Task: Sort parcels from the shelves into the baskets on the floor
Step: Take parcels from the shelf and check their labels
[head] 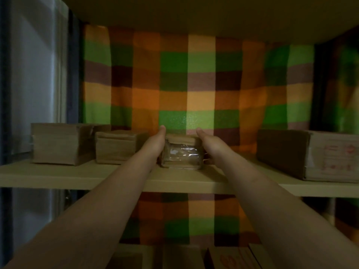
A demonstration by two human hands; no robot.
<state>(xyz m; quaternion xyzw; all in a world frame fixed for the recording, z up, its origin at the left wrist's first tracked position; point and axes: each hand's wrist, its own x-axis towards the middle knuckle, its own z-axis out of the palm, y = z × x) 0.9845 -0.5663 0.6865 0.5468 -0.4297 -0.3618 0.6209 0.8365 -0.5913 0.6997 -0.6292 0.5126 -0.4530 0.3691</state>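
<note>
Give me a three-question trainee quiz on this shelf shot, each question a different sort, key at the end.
1. True or false: the taped parcel lies in a basket.
2. Where on the shelf does the red-printed parcel stand? A far left; B middle; C far right.
3. Fill in: the left hand and right hand are at opposite ____ of the taped parcel.
Key: 1 false, it sits on the shelf; 2 C; 3 sides.
</note>
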